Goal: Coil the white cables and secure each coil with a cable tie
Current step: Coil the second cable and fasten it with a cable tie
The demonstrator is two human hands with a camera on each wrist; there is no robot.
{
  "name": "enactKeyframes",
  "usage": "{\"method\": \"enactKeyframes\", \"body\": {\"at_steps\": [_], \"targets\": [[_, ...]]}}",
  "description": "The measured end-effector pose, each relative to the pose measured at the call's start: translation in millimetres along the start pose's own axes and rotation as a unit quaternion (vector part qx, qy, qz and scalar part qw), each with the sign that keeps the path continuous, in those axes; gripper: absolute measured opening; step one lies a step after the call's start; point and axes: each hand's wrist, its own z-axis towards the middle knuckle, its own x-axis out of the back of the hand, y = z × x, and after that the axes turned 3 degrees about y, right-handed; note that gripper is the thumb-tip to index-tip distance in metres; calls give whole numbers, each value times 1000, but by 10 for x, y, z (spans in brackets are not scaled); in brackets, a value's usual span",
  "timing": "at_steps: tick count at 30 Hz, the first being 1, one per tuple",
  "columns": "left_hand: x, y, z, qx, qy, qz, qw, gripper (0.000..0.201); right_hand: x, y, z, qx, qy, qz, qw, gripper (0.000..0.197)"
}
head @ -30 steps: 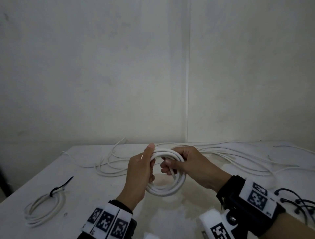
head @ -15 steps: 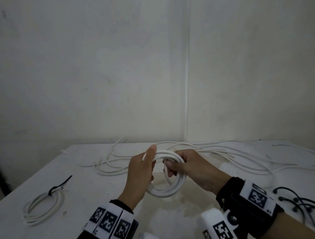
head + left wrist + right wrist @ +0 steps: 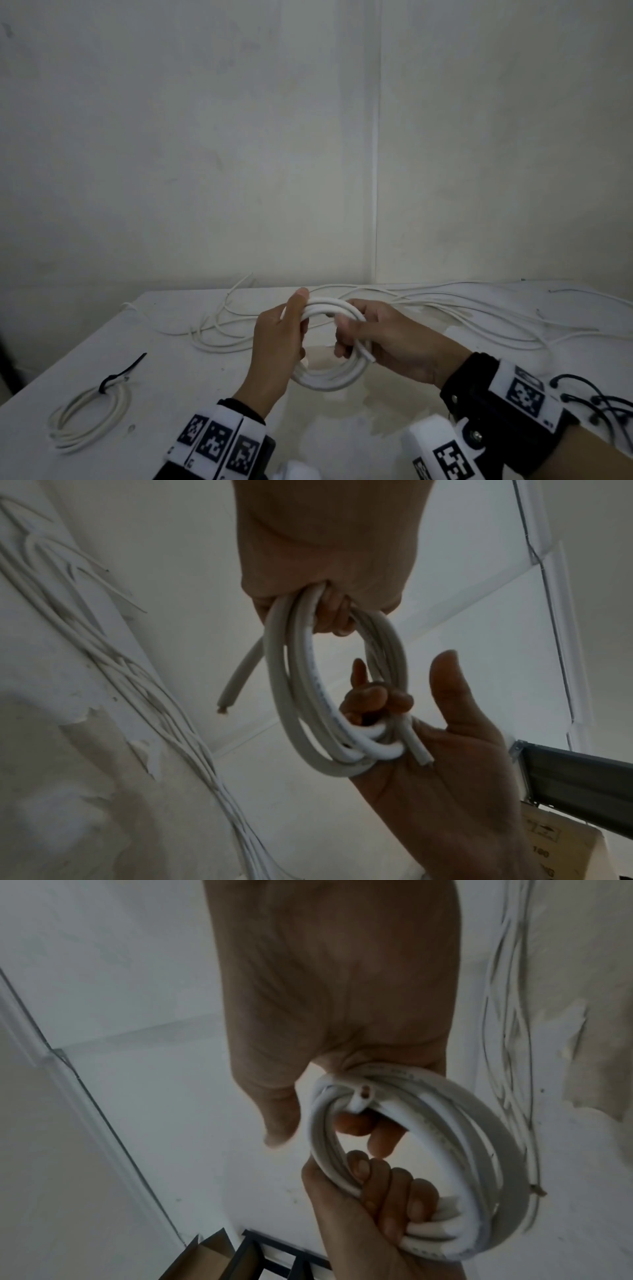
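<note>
A thick white cable coil [image 3: 327, 378] hangs upright above the table between both hands. My left hand [image 3: 291, 329] grips the ring's left side, thumb on top and fingers curled round the strands [image 3: 394, 1213]. On the opposite side my right hand [image 3: 359, 332] has its fingers hooked through the ring, and one cut cable end [image 3: 369, 356] pokes out beside the palm [image 3: 423, 756]. The other cut end [image 3: 224, 707] hangs free below the left hand. No tie shows on this coil.
A thinner white coil [image 3: 85, 419] bound with a black cable tie [image 3: 121, 371] lies at the table's [image 3: 178, 383] front left. Several loose white cables [image 3: 479, 315] spread along the back. Black ties or cords [image 3: 596, 404] lie at the right edge. Walls stand close behind.
The cable's loose end has shifted from inside the ring to beside the right palm. Both hands stay on the coil in about the same place.
</note>
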Motion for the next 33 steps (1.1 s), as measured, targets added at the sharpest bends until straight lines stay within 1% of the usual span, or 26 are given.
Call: {"method": "enactKeyframes", "body": {"at_steps": [2,3,4,6,9,10,13,15,17,21,23,25,28,30,31,33], "targets": [[-22,11,1,14,-4,-19,1000,48,-10,-42,15,-3,29,13,999,42],[-44,12,-5,21,-5,-26,999,48,-20,-54,23,-4,59,-4,998,50],[-70,13,-16,28,-6,-32,999,48,-33,-48,38,3,98,-37,994,54],[-125,8,-57,38,-9,-49,998,46,-76,-25,59,38,160,-89,982,51],[-145,-5,-120,41,-37,-59,997,45,-96,10,80,73,200,-99,972,48],[-123,-4,-125,45,-59,-60,995,46,-87,10,78,76,203,-105,971,49],[11,52,-72,81,-164,-45,982,50,-39,1,59,70,183,-147,970,52],[55,103,-48,107,-202,-21,973,47,-13,-9,62,63,170,-197,963,52],[3,136,-86,98,-198,-9,975,46,0,-21,79,68,158,-233,957,52],[-156,94,-211,44,-127,-9,991,44,-14,-12,77,76,144,-232,959,51],[-160,64,-217,49,-92,-24,994,47,-27,6,49,95,149,-234,956,51],[-143,43,-190,70,-54,-69,994,47,-21,23,14,115,157,-243,950,54],[-129,19,-136,94,-16,-121,988,45,-19,60,-18,109,152,-221,957,47],[-122,-8,-111,101,-34,-124,987,44,-7,84,1,101,162,-212,958,41],[-102,-16,-100,103,-61,-117,986,44,6,96,21,95,174,-212,957,39],[-46,2,-77,97,-146,-95,980,45,45,128,54,86,191,-211,955,37]]}}
